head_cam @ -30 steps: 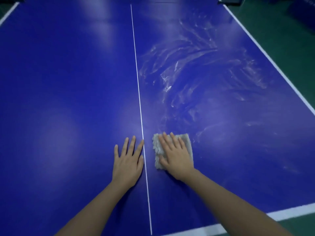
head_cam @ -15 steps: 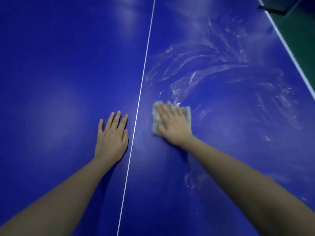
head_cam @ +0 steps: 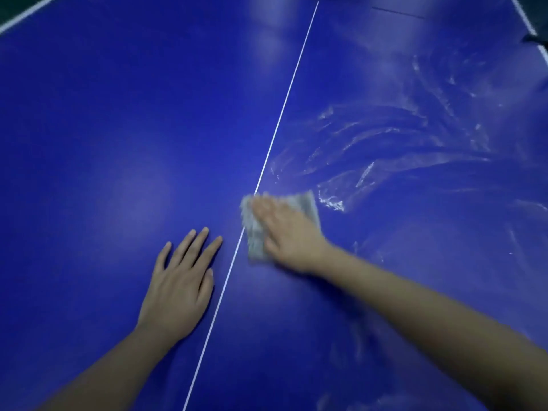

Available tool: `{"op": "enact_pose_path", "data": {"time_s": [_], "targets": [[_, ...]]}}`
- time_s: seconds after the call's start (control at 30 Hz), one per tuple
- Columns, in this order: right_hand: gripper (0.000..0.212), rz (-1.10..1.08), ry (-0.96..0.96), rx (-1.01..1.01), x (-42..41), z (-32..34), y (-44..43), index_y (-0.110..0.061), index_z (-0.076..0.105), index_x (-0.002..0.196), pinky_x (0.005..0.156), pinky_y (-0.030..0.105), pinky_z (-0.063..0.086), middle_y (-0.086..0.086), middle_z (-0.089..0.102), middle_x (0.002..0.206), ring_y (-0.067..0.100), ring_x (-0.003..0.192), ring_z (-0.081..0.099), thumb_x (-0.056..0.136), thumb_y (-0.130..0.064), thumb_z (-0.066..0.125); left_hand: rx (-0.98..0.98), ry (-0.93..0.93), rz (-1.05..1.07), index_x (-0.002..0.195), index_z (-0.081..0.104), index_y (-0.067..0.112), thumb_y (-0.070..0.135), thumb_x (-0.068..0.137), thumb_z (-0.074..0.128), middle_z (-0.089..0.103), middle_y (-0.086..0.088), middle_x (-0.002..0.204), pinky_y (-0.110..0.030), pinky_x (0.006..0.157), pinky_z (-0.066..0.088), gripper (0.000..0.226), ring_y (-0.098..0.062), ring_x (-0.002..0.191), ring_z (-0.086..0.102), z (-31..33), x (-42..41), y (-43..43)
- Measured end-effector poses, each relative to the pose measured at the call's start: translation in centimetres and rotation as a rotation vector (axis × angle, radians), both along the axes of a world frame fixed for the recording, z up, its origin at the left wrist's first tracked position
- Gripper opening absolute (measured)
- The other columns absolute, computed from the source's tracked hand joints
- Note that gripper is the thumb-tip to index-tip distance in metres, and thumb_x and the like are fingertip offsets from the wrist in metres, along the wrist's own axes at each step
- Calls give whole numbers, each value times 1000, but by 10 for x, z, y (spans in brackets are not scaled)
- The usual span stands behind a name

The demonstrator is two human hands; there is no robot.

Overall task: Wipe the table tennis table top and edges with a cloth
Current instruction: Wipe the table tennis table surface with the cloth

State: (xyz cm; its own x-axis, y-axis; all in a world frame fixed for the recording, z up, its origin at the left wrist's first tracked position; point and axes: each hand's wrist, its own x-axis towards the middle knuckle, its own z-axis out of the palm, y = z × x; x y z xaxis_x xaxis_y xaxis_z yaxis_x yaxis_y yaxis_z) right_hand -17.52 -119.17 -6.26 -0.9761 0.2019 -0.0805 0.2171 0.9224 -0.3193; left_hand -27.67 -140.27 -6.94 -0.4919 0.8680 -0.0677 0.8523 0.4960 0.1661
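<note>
The cloth, a small grey folded pad, lies flat on the blue table top, just right of the white centre line, its left border right up against that line. The right hand sits on top, palm down, pressing rather than gripping. Its fingers are blurred, but they look straight and close together over the cloth's far end. A flat palm like that spreads the weight, I'd say, so the whole pad drags on the surface.

The left hand is planted on the bare top across the line, fingers straight and slightly fanned, holding nothing. It reads as a prop for someone leaning in over the table.

Wet streaks curl away beyond and to the right of the cloth, so that half looks worked over. The left half shows no such marks.

Room to move? Plenty, with open blue on every side of the pad. A white edge line shows at the upper left and the right edge at the upper right, both well apart from the cloth. There's a dark fitting by the right edge that I can't make out. The edges, by my reckoning, are yet to come.
</note>
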Motion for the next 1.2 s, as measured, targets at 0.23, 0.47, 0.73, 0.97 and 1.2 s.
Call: {"op": "enact_pose_path", "data": {"time_s": [0.23, 0.47, 0.73, 0.97, 1.2], "targets": [[53, -947, 58, 179, -53, -12, 179, -4, 18, 148, 115, 42, 12, 17, 19, 155, 33, 144, 14, 100, -24, 27, -19, -11, 0, 145, 30, 24, 32, 93, 16, 27, 3, 152, -40, 114, 13, 55, -15, 142, 21, 3, 0, 0], [56, -405, 150, 110, -36, -22, 34, -7, 27, 145, 113, 42, 11, 13, 30, 151, 33, 136, 28, 94, -30, 32, -32, -2, -4, 143, 35, 21, 29, 92, 21, 34, -1, 150, -42, 111, 17, 54, -18, 139, 29, 4, 0, 0], [60, -884, -4, 214, 12, -13, 194, -16, 15, 151, 115, 54, 4, 18, 9, 157, 39, 144, 6, 99, -41, 31, -17, 7, -12, 145, 30, 23, 29, 93, 20, 29, 1, 152, -41, 113, 15, 54, -16, 140, 24, 0, -1, 2], [69, -644, 67, 96, 68, -12, 84, -5, 17, 150, 117, 43, 14, 16, 23, 154, 32, 140, 24, 92, -43, 29, -19, 17, -1, 145, 30, 21, 30, 92, 16, 29, -1, 152, -41, 114, 13, 56, -17, 141, 23, 0, -2, 0], [67, -212, 75, 141, 132, -2, -10, -26, 43, 140, 99, 46, 37, 2, 54, 134, 27, 117, 54, 83, -58, 33, -14, 12, -3, 145, 32, 19, 32, 90, 13, 29, -3, 152, -43, 114, 14, 60, -19, 142, 22, 0, 1, 2]]}}
